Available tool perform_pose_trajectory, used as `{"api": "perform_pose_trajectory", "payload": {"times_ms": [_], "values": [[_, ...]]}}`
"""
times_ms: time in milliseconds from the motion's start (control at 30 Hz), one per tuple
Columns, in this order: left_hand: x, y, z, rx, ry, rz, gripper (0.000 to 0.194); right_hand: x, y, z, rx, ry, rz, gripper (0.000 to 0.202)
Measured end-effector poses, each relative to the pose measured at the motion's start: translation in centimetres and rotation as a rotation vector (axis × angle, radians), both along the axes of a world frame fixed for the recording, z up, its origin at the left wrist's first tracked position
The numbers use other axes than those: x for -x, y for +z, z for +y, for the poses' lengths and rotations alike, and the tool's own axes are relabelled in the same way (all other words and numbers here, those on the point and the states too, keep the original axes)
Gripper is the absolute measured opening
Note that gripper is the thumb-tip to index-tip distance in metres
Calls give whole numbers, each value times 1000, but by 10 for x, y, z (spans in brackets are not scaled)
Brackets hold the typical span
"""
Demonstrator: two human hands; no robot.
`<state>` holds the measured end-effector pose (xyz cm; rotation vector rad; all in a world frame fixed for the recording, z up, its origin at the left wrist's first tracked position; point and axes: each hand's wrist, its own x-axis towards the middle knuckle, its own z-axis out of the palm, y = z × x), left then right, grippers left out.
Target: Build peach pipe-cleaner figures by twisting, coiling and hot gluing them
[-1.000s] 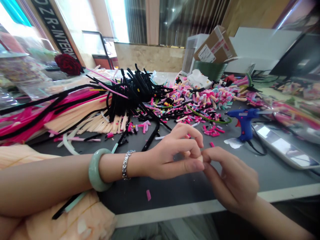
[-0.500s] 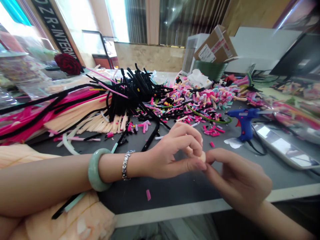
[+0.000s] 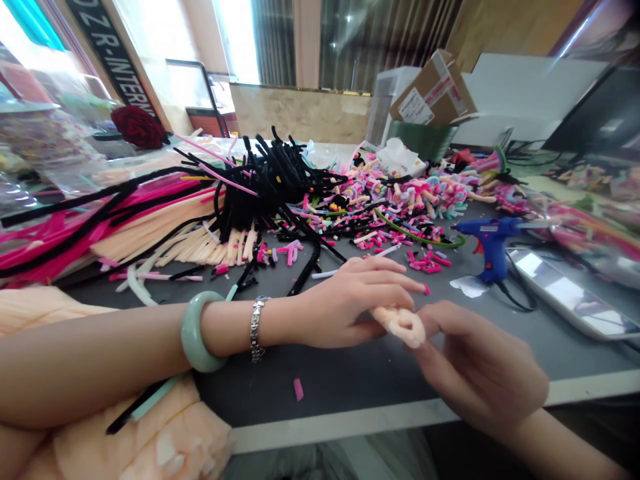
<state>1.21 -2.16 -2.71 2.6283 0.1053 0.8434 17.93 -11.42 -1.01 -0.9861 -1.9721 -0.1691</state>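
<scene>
Over the front of the table, a peach pipe cleaner (image 3: 416,339) bent into a small loop is held between my two hands. My left hand (image 3: 345,300) reaches in from the left and grips its left end, thumb below and fingers above, with one fingertip stretched past it. On the other side my right hand (image 3: 483,367) pinches the loop's right edge between thumb and forefinger. A small pink offcut (image 3: 299,389) lies on the dark table below my left hand.
A blue hot glue gun (image 3: 493,243) stands at the right beside a flat grey device (image 3: 570,290). Behind my hands lie bundled black pipe cleaners (image 3: 270,177), peach stems (image 3: 160,227) and a heap of cut pink pieces (image 3: 350,200). A cardboard box (image 3: 433,90) sits at the back.
My left fingers have straightened and the left hand has turned, so the peach loop now shows. The right hand has moved slightly down and right, still pinching.
</scene>
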Motion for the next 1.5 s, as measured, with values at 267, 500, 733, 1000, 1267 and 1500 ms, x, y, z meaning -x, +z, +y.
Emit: {"api": "perform_pose_trajectory", "payload": {"times_ms": [267, 500, 733, 1000, 1267, 1500], "values": [[3, 2, -6, -69, 31, 75, 20, 2, -2, 1, -35, 8, -10, 15], [2, 2, -6, -125, 15, 39, 18, -1, -2, 0, 37, 125, 71, 20], [2, 1, -8, -136, 16, 87, 15, -3, 0, 4, 216, 302, 234, 25], [2, 3, -10, -231, 29, 102, 14, -4, 0, 5, 359, 430, 318, 21], [3, 0, -10, -278, 19, 71, 18, -5, -1, 7, 430, 557, 387, 12], [3, 0, -9, -324, 21, 56, 21, -3, 1, 9, 417, 603, 391, 15]]}}
